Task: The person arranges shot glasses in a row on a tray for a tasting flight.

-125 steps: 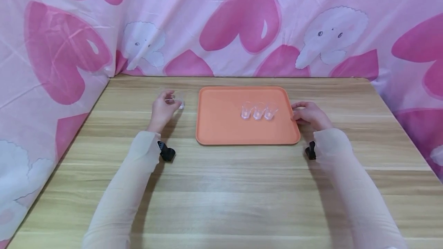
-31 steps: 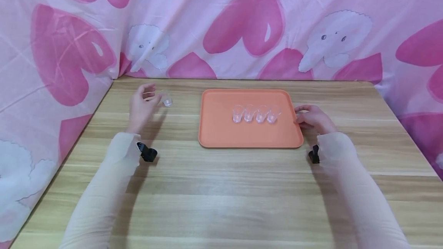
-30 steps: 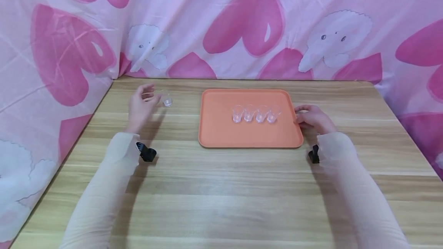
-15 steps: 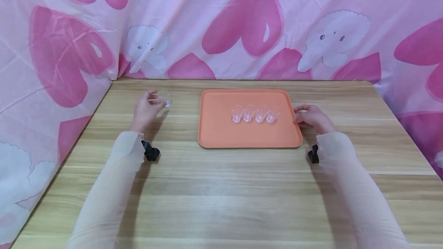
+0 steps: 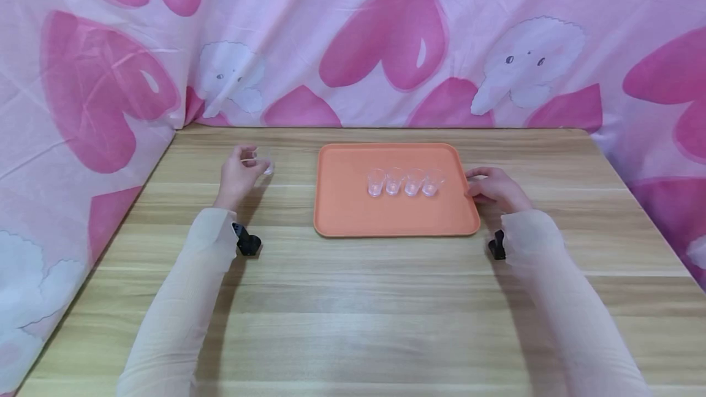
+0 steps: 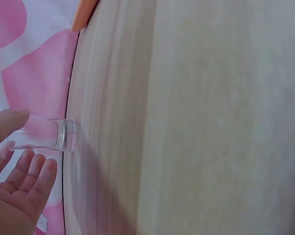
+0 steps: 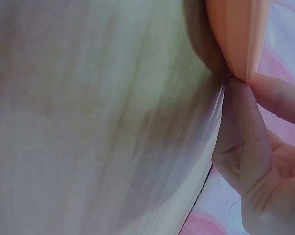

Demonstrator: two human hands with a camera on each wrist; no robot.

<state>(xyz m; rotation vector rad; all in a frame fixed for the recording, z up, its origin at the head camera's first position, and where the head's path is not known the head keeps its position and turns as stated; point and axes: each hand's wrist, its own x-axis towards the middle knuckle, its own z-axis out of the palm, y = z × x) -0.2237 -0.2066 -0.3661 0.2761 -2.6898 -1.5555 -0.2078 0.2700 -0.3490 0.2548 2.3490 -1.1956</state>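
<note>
At the table's back left, my left hand (image 5: 238,173) pinches a small clear shot glass (image 5: 269,168) between thumb and fingers. In the left wrist view, the glass (image 6: 44,134) is upright, its thick base close to the wood, with the thumb (image 6: 12,121) on one side. An orange tray (image 5: 353,216) lies at the back middle, with several matching shot glasses (image 5: 393,182) standing on it in a row. My right hand (image 5: 496,187) pinches the right rim of the tray; the right wrist view shows thumb and finger meeting at the tray's edge (image 7: 240,39).
The wooden table (image 5: 342,311) reaches back to a pink curtain (image 5: 298,29) with hearts. A black wrist camera (image 5: 248,242) sits on the left wrist and another (image 5: 497,245) on the right. Bare wood lies between the left hand and the tray.
Since 4.2 seconds ago, one more glass stands in the tray's row. In the last second, the left hand has closed on another glass and moved slightly right. The right hand stays at the rim.
</note>
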